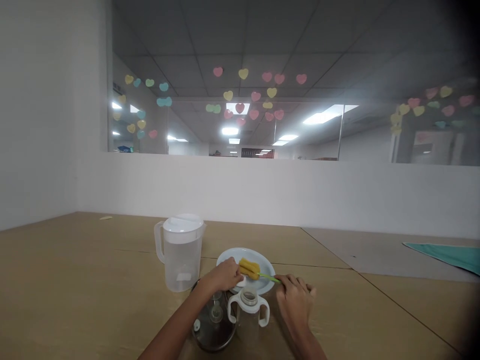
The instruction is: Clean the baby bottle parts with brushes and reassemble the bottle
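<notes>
My right hand is closed round the thin green handle of a bottle brush, whose yellow sponge head points left over a white plate. My left hand has its fingers closed at the left end of the sponge, on a small white part whose kind I cannot make out. In front of the plate stands a clear baby bottle, uncapped, with a white two-handled collar. Beneath my left forearm, a round metal tray holds a clear nipple-like piece and a small white piece.
A translucent lidded pitcher stands on the wooden table left of the plate. At the far right lies a teal cloth. A small pale flat piece is at the back left. A white wall with a window closes off the back.
</notes>
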Motion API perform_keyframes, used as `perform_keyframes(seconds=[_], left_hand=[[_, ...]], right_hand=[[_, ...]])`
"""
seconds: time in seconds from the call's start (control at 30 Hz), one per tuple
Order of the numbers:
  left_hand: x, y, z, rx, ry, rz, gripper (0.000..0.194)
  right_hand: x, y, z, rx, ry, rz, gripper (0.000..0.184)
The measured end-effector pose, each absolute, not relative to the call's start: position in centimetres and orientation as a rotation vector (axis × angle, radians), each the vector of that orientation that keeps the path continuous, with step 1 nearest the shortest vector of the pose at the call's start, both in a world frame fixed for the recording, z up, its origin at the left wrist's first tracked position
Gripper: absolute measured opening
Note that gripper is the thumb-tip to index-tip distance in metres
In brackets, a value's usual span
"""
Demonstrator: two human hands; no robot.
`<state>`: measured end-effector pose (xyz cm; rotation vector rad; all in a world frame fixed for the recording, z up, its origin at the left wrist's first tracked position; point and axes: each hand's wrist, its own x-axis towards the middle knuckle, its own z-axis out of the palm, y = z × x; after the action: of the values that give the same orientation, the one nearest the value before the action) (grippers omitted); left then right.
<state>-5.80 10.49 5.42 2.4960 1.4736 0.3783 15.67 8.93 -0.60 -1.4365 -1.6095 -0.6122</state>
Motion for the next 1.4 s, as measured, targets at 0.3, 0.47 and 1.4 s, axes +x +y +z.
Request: perform_keyframes(seconds=[0.3,0.47,1.4], left_hand=[[-6.4,8.9,9.3,2.482,1.537,1.03,0.028],[-6.4,6.8,10.4,2.53,1.497,0.534,0.021],[-4.5,3.8,10.1,2.555,1.501,0.166,0.047]], right_hand=[[16.5,10.0,-1.8,-1.401,-1.342,-0.032,0.034],[16.3,9.7,-1.8,-1.341,-1.279,0.195,0.033],[16.5,10.1,-1.2,-1.391,-1.226,-0.101,0.046]])
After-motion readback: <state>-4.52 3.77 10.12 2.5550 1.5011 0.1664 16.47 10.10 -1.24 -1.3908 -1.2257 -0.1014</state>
